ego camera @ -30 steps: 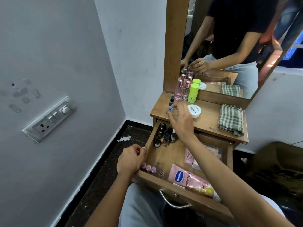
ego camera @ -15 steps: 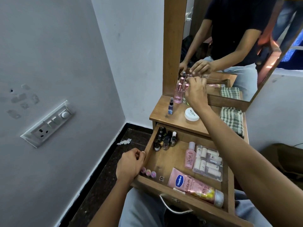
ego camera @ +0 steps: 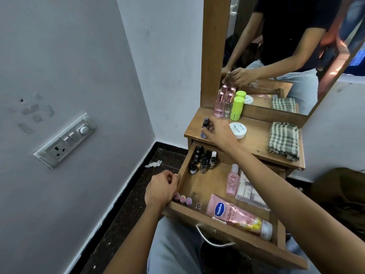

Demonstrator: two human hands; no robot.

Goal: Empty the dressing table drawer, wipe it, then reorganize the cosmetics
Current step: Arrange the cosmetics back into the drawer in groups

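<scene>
1. The right hand (ego camera: 216, 133) reaches over the open drawer (ego camera: 205, 186) to the top of the dressing table (ego camera: 256, 135). Its fingers are closed round a small dark spray bottle (ego camera: 205, 123) with a blue label. The bottle stands upright near the top's front left corner.
2. The left hand (ego camera: 160, 189) is at the drawer's left wall, fingers curled and thumb on the wall's top edge, holding it.
3. Along the drawer's front lies a pink tube (ego camera: 237, 216) printed "Vaseline" on a blue badge, with "Gluta-Hya" beside it.
4. Dark nail polish bottles (ego camera: 203, 159) stand clustered in the drawer's back left corner, and three small pink-topped pots (ego camera: 182, 199) sit in the front left corner.
5. A pink bottle (ego camera: 232, 179) lies mid-drawer, just beside a clear pouch (ego camera: 248, 192) of white tubes.
6. On the table top, a white round jar (ego camera: 238, 130) shows "NAIL POLISH" on its lid. The second word beside it seems to read "ZUDIO".
7. A pink perfume bottle (ego camera: 219, 105), a clear bottle (ego camera: 228, 106) and a lime-green stick (ego camera: 236, 107) stand together against the mirror (ego camera: 286, 46).
8. A folded green checked cloth (ego camera: 283, 140) lies at the top's right end.
9. A switchboard (ego camera: 65, 140) is on the left wall.
</scene>
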